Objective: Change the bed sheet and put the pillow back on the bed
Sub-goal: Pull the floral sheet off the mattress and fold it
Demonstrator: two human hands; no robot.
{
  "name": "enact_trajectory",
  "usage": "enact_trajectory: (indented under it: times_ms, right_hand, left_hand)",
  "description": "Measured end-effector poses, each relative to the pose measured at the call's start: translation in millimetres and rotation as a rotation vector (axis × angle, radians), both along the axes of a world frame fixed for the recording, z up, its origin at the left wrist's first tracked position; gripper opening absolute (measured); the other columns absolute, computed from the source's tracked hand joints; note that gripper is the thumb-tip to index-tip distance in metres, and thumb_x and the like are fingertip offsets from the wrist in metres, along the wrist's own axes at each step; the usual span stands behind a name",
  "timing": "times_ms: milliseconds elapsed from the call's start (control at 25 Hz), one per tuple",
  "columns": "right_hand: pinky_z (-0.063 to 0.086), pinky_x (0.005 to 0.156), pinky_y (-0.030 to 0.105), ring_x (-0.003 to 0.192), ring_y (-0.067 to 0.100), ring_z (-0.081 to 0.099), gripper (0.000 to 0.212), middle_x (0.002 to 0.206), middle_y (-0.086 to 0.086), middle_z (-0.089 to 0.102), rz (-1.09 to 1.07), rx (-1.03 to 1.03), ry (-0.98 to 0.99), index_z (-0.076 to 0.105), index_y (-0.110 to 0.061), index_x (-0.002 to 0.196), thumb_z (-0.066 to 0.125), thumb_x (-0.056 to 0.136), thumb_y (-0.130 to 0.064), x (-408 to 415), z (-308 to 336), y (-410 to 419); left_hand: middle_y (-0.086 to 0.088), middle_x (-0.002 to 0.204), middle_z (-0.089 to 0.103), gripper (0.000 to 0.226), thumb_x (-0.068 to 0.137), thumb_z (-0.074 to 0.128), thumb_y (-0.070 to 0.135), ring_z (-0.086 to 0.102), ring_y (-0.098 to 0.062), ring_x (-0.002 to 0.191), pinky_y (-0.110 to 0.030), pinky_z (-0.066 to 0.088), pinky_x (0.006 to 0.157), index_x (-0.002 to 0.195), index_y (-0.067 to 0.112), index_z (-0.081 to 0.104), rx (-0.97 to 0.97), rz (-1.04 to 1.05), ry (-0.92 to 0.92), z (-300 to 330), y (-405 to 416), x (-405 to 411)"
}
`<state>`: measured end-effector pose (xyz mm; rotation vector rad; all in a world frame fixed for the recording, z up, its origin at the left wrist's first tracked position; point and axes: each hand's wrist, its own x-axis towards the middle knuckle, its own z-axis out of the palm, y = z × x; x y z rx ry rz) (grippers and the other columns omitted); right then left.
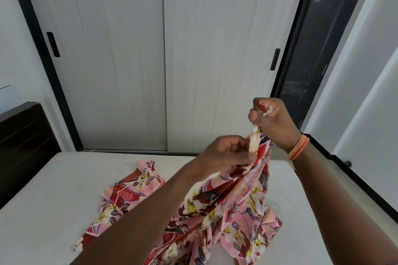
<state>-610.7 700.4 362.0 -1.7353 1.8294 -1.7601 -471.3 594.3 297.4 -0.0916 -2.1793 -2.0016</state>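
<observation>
A pink and red floral bed sheet (217, 206) lies bunched on the bare white mattress (53, 200). Part of it is lifted above the bed. My right hand (273, 122) grips the sheet's edge, with a bit of fabric sticking out of the fist. Just below and to the left, my left hand (228, 153) pinches the same edge. The rest of the sheet hangs from both hands and spreads to the left over the mattress. No pillow is in view.
A dark wooden headboard (23, 144) stands at the left end of the bed. Behind the bed is a grey sliding wardrobe (163, 56) with black handles. A dark glossy panel (318, 45) and white walls are at the right.
</observation>
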Motion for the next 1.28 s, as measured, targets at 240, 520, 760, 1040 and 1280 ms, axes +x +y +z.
enact_trajectory:
  times_ms: [240,520,760,1040,1280]
  right_hand:
    - [0.028,0.044,0.022,0.04,0.014,0.026,0.072,0.047,0.008,0.025,0.027,-0.068,-0.323,0.03,-0.007,0.056,0.07,0.074,-0.063,-15.5,-12.8,24.0]
    - [0.035,0.04,0.013,0.036,0.003,0.035,0.065,0.044,-0.008,0.038,0.203,-0.168,-0.628,0.036,-0.025,0.054,0.07,0.052,-0.08,-21.2,-21.4,34.7]
    - [0.035,0.04,0.015,0.036,0.004,0.035,0.067,0.045,-0.006,0.04,0.152,-0.139,-0.607,0.036,-0.022,0.054,0.066,0.058,-0.082,-17.6,-19.8,28.4]
    - [0.03,0.045,0.02,0.041,0.01,0.031,0.056,0.048,-0.001,0.032,0.027,-0.04,-0.313,0.039,-0.021,0.052,0.072,0.075,-0.06,-23.0,-22.3,35.3]
    - [0.044,0.051,0.036,0.062,0.03,0.059,0.061,0.069,0.01,0.061,-0.412,0.358,0.249,0.05,-0.011,0.077,0.078,0.063,-0.062,-47.8,-34.2,28.5]
  left_hand:
    - [0.005,0.09,0.062,0.01,0.094,0.059,0.025,0.057,-0.008,0.08,-0.032,0.053,0.073,0.095,0.015,0.063,-0.652,0.39,0.356,-74.4,45.0,-8.5]
    - [-0.002,0.091,0.065,0.014,0.103,0.044,0.027,0.067,-0.011,0.08,-0.035,0.059,0.061,0.101,0.015,0.051,-0.252,0.431,0.193,-72.1,43.8,-12.6]
    - [-0.001,0.08,0.065,0.025,0.095,0.062,0.034,0.066,-0.017,0.075,-0.033,0.052,0.064,0.117,0.024,0.057,-0.157,0.314,-0.029,-35.0,4.7,-31.1]
    - [-0.002,0.094,0.074,0.023,0.097,0.06,0.027,0.067,-0.016,0.076,-0.032,0.053,0.068,0.104,0.011,0.074,-0.615,0.158,0.014,-33.8,-2.6,-52.5]
    - [-0.003,0.082,0.063,0.033,0.102,0.046,0.032,0.06,-0.021,0.073,-0.036,0.049,0.067,0.092,0.014,0.072,-1.104,0.634,0.183,18.9,-49.4,-57.7]
